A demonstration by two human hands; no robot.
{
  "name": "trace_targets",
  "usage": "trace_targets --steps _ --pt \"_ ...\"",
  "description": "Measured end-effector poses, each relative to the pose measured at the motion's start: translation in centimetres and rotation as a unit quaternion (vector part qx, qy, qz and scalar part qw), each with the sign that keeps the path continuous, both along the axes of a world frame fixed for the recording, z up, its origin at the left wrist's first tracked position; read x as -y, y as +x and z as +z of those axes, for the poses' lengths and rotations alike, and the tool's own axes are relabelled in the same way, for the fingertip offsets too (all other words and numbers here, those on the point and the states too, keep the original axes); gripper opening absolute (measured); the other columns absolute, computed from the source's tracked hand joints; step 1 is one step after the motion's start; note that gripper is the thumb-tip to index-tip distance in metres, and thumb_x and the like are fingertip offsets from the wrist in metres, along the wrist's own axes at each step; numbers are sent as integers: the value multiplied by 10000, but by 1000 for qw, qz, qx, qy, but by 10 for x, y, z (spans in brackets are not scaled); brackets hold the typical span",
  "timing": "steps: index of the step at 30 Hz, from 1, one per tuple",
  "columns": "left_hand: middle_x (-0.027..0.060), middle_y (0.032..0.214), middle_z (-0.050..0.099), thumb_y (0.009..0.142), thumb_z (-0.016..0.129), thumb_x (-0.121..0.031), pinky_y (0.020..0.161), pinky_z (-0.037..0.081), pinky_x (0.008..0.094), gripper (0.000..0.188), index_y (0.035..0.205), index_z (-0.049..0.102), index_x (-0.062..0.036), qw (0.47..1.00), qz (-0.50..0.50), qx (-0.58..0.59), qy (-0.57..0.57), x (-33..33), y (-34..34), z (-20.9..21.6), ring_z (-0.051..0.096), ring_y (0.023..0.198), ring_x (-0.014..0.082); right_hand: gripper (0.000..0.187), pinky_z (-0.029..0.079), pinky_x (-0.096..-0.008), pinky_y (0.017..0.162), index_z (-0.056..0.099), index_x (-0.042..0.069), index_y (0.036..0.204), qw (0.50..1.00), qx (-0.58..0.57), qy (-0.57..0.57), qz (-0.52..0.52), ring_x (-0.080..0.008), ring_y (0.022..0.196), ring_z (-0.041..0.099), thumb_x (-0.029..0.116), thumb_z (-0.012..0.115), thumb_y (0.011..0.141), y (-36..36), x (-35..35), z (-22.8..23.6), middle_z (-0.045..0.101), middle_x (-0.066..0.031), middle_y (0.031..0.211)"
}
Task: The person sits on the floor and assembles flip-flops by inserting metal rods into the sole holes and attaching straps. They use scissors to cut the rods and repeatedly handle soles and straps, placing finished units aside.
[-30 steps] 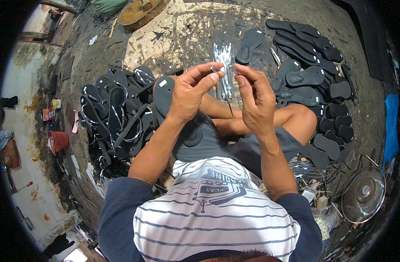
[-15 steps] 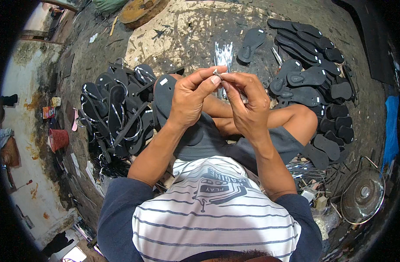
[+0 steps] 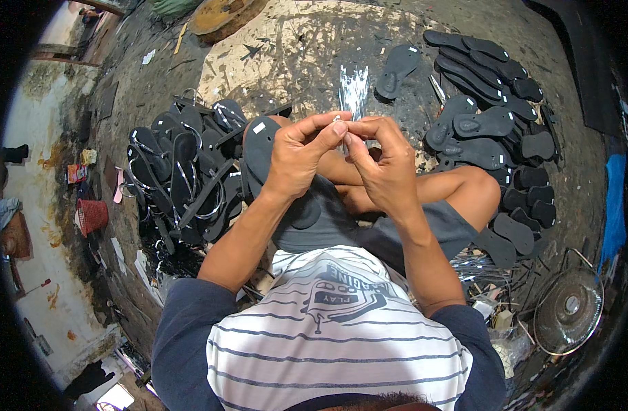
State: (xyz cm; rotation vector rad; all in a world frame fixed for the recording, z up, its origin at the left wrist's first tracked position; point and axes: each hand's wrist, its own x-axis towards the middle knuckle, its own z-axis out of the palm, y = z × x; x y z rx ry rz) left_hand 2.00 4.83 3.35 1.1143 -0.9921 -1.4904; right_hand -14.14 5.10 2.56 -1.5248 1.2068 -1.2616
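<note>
My left hand [image 3: 302, 156] and my right hand [image 3: 386, 166] are raised together in front of me, fingertips meeting and pinching a small pale piece that I cannot make out. Just beyond the fingers, a bundle of thin clear plastic strips [image 3: 354, 88] lies on the floor. A black sandal sole [image 3: 260, 147] rests on my left knee beside my left hand. Another dark sole [image 3: 304, 210] lies in my lap under the wrists.
A heap of black sandals with straps [image 3: 184, 178] sits on my left. Rows of bare black soles [image 3: 495, 116] lie on my right. A fan with a wire guard [image 3: 569, 312] lies at lower right, a red basket [image 3: 91, 216] at far left.
My two hands, slightly apart a second ago, have closed together until the fingertips meet on the small piece. Nothing else has moved.
</note>
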Motion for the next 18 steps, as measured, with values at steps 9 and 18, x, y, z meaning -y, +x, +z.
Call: trace_targets --steps 9,18 --pt "105 1200 698 916 729 -231 1026 453 358 351 1211 710 -44 883 22 427 -192 17 70 -6 620 1146 232 129 538 -277 657 696 6 1010 988 127 82 32 -120 751 679 77 710 904 -21 -5 17 737 -59 889" --pt "158 1305 595 854 769 -221 1078 406 432 626 1408 513 -81 820 -38 556 -134 -45 89 -35 562 1220 315 76 431 -196 412 698 32 888 817 391 -283 316 -149 540 641 89 744 867 -30 -26 127 736 -131 820"
